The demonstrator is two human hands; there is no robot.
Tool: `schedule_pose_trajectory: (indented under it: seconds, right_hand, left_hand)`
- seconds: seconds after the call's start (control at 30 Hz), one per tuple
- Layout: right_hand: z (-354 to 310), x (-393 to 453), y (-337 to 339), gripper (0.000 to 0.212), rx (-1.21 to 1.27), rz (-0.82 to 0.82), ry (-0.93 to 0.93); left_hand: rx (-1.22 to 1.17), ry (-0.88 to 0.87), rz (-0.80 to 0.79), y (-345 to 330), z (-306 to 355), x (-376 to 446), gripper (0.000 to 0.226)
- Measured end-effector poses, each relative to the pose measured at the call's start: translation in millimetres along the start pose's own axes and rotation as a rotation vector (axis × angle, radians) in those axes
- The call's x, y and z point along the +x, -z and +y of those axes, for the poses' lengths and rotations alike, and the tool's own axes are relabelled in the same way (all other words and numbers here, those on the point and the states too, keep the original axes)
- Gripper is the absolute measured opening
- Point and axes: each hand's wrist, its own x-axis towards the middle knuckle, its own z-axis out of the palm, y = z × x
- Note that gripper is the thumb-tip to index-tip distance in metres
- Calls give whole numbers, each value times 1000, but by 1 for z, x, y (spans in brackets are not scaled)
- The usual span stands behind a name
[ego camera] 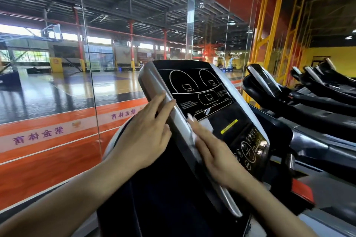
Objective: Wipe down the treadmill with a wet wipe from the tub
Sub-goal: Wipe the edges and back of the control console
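Along the silver left edge of the black treadmill console (204,90), the right hand (217,152) presses a white wet wipe (193,136) with straight fingers. At nine o'clock from it, the left hand (146,131) rests flat-fingered on the trim, gripping nothing. Firm, overlapping strokes towards six o'clock would probably clean best.

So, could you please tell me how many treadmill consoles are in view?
About 4: the near console under both hands, one beside it, and two more farther right. Others may be hidden.
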Motion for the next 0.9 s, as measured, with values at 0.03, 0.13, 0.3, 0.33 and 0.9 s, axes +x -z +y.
schedule_pose_trajectory:
  seconds: [0.03, 0.13, 0.3, 0.33, 0.9]
  right_hand:
    - [7, 17, 4, 49, 25, -40, 9]
    - [36, 67, 14, 52, -56, -91, 58]
    - [83, 127, 43, 54, -78, 32, -197]
    - [84, 129, 45, 54, -70, 45, -228]
    - [88, 79, 44, 55, -241, 155, -402]
  left_hand:
    - [21, -6, -12, -1, -1, 0, 62]
    - [67, -14, -27, -3, 0, -1, 64]
    - [103, -7, -34, -3, 0, -3, 68]
    - [111, -11, -34, -3, 0, -3, 69]
    - [170, -228, -49, -4, -1, 4, 57]
